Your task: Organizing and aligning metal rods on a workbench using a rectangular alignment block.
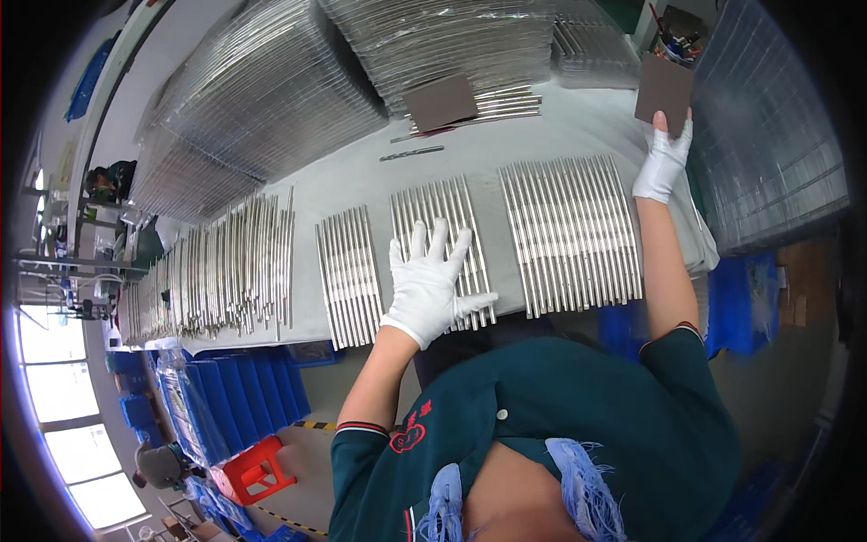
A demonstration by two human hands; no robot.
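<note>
Left hand lies spread, unclenched, on rods, seemingly steadying them; right hand pinches a brown sheet.

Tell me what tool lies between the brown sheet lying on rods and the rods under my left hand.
A drill bit, lying on the pale cloth; the head view shows it.

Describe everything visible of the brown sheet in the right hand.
The brown sheet is flat, roughly rectangular, plain and matte, like stiff paper or card; its texture is too fine to tell. It looks unfolded, its long sides running nearly up the picture, at upper right. The gloved right hand grips its lower end, one digit over the visible face.
</note>
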